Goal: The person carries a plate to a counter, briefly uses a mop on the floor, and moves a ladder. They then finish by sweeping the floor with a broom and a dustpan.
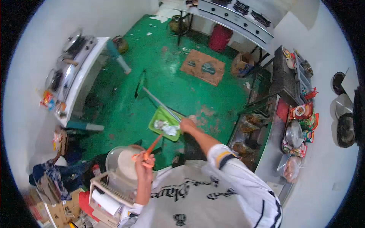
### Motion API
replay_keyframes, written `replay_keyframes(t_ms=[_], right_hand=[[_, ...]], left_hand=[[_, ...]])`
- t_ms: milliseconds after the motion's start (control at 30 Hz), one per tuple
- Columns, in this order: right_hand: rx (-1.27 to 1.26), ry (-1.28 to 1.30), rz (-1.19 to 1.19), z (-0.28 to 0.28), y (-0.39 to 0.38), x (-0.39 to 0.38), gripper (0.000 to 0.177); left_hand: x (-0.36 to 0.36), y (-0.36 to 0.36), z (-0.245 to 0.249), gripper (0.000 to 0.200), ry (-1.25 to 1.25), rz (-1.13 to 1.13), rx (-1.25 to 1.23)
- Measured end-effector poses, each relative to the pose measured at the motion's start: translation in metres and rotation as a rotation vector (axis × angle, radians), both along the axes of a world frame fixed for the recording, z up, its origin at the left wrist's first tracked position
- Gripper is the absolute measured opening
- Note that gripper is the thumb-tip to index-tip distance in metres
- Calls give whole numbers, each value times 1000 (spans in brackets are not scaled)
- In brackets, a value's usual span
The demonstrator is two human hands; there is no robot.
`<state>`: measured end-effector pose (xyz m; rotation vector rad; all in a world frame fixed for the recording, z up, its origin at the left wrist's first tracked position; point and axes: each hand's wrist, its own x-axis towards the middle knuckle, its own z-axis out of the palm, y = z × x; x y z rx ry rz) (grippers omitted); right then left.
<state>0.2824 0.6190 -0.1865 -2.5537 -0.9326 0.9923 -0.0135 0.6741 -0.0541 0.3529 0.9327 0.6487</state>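
My left hand [144,164] is closed around orange scissors [151,147], whose loops show at the fingers and whose tip points up toward a green tray. My right hand [187,124] is wrapped round the end of a long metal pole [161,104], right at the tray's right edge. The pole slants forward and left to a narrow dark green head [140,84] at the floor, like a floor squeegee. The shallow light-green tray [155,116] holds crumpled white and silvery scraps [169,130]. Beneath the left hand stand a pale round tub [127,162] and a cream plastic rack [114,175].
A white table [88,62] with a stove stands left. Another stove [237,19] is at the back, near a flattened cardboard piece [202,67] and a red bin [220,38]. A metal counter [272,140] with food packets runs along the right. Boxes [57,214] crowd the lower left.
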Motion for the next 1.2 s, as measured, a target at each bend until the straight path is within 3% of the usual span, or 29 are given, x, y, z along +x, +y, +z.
replay_keyframes(t_ms=[167,267,333,367,400,500,533,667,767,867,967,1033,1067,1200], right_hand=[[-142,-22,-79,-70,61,170,28],[-283,14,-236,-115,-25,229,27],[-348,33,-390,-113,-101,252,24],[-174,73,-248,-136,-157,256,23],[-281,156,-465,-148,-200,249,19],[-451,151,-757,-108,-311,205,23],[-475,123,-815,-91,-334,190,25],[-411,-43,-913,-57,-363,134,31],[-331,-89,-900,-23,-319,133,37],[-333,58,-945,37,-216,199,34],[-284,38,-919,45,-114,286,38],[-18,143,-1006,-3,-65,332,35],[-28,121,-952,-27,-36,359,33],[112,-21,-808,-109,114,499,27]], left_hand=[[131,70,9,21,145,63,30],[191,115,9,21,168,-17,72],[241,139,18,22,121,-42,101],[262,152,25,22,186,16,82],[286,162,35,23,202,-15,100],[322,230,30,25,140,-187,134],[329,253,24,25,103,-258,141],[402,290,26,32,200,-145,129],[455,314,27,31,274,-132,121],[511,333,29,31,265,-75,194],[538,372,9,32,196,-121,192],[558,401,-6,31,151,-186,185],[562,423,-21,31,93,-267,192],[629,468,-48,29,258,-118,142]])
